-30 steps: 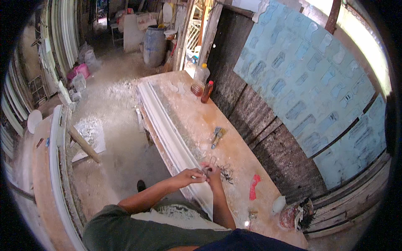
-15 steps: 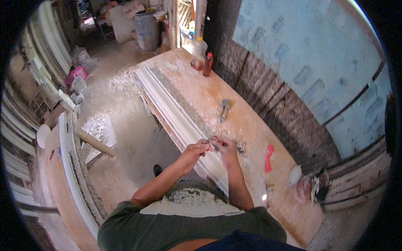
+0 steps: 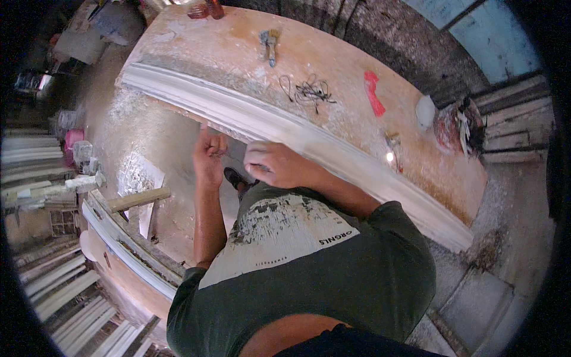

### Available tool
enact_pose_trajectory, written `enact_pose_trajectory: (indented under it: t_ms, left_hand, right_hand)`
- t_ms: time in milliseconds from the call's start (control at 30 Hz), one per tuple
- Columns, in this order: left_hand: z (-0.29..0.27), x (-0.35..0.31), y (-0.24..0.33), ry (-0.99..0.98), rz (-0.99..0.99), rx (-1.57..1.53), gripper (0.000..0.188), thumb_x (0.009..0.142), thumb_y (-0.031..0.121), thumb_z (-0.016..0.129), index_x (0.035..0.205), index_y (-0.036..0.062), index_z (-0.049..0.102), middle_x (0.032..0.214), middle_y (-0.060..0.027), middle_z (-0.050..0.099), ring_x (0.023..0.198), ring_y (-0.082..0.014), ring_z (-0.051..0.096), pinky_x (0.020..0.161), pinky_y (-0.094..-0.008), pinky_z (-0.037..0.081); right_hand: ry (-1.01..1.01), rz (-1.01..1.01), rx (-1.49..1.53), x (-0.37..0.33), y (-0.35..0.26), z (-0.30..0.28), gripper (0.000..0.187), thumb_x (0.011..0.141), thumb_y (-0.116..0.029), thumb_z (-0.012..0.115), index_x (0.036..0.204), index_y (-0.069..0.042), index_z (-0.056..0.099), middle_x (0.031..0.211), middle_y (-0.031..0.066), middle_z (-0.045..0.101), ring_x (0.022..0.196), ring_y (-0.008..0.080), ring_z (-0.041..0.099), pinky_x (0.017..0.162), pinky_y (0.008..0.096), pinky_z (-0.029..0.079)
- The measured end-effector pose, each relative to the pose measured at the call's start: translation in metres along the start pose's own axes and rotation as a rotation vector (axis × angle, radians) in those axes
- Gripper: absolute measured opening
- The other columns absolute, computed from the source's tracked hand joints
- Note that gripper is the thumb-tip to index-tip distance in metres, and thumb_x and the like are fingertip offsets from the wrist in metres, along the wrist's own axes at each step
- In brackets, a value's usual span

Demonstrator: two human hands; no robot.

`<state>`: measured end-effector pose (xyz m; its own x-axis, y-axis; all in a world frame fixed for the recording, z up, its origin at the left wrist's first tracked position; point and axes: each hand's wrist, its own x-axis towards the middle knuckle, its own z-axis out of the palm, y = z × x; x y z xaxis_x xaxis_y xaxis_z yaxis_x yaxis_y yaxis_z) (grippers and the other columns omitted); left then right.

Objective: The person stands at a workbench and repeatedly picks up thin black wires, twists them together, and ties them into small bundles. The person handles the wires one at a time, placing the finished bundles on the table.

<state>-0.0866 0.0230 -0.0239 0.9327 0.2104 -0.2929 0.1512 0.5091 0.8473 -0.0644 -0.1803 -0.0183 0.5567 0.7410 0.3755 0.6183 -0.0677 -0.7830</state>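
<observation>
My left hand (image 3: 209,156) is raised in front of the near edge of the workbench, one finger pointing up and the others curled in. Close to its right, my right hand (image 3: 269,163) is bent inward with its fingers curled, a little blurred. The two hands are apart, and anything inside the fingers is hidden or too small to make out. Just beyond them a long white moulding (image 3: 232,109) lies along the bench's near edge. Behind it sits a loose tangle of thin black wire (image 3: 310,93), which neither hand touches.
On the orange-brown workbench (image 3: 223,41) lie brushes (image 3: 270,46), a red strip (image 3: 373,93) and a white rounded piece (image 3: 424,112). Bottles (image 3: 205,8) stand at its far left end. A second bench with a curved moulding (image 3: 122,253) and a wooden bar (image 3: 140,199) are at left.
My hands have come apart and moved back from over the moulding to in front of the bench edge. The whole view has turned, showing more of the bench's right end.
</observation>
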Motion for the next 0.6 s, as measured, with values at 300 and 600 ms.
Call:
enact_pose_trajectory:
  t_ms: [300,600]
  left_hand:
    - [0.008,0.016,0.021,-0.109,-0.005,-0.109,0.052,0.101,0.04,0.04,0.056,0.0161,0.03,0.056,0.0003,0.026,0.056,-0.0137,0.026,0.059,-0.0291,0.026]
    - [-0.007,0.018,-0.007,-0.102,-0.112,-0.14,0.019,0.095,0.023,0.056,0.106,0.0077,0.058,0.095,-0.0011,0.058,0.083,-0.0133,0.054,0.075,-0.0267,0.042]
  right_hand:
    - [0.032,0.115,0.011,0.009,0.013,-0.022,0.019,0.09,-0.02,0.057,0.092,-0.002,0.064,0.087,0.0134,0.063,0.082,0.0302,0.062,0.071,0.0393,0.048]
    - [0.509,0.745,-0.41,-0.058,0.275,-0.019,0.026,0.087,-0.03,0.06,0.096,-0.007,0.069,0.092,0.0183,0.069,0.086,0.037,0.065,0.077,0.0466,0.052]
